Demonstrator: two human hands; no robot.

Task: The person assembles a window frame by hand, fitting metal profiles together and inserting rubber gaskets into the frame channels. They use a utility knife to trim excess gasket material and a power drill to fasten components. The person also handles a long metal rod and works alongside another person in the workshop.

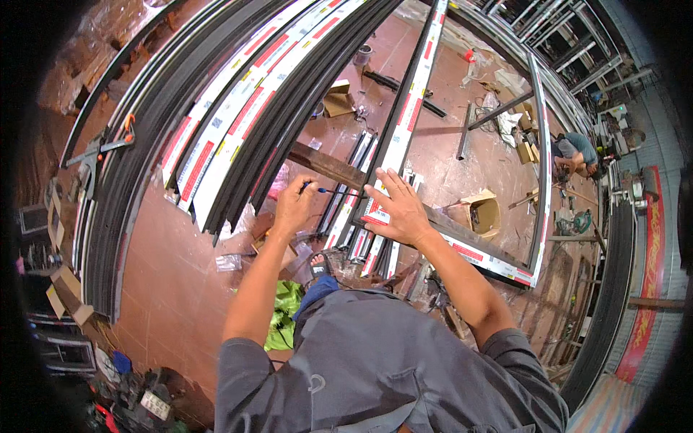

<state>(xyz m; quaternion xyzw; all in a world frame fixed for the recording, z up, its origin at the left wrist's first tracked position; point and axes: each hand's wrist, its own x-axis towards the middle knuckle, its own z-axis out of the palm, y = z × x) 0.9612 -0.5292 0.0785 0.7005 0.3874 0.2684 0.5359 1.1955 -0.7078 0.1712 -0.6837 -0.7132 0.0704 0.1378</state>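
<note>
My left hand (294, 203) is closed around the handle of a thin screwdriver (323, 190) with a dark blue grip. Its slim dark shaft points right, to the side of a long black profile (416, 81) with white and red protective film. My right hand (398, 211) lies with fingers spread on the filmed face of that profile, near its close end. Beneath it a brown crossbar (328, 165) runs across, bearing the profile. Whether the screwdriver's tip touches the profile, I cannot tell.
Bundles of long profiles (249, 119) stand at the left, beside a clamp (108, 148). A filmed frame corner (525, 274) sits at the right. On the tiled floor lie an opened cardboard box (482, 216) and a green bag (286, 315). Another person (577, 153) crouches at far right.
</note>
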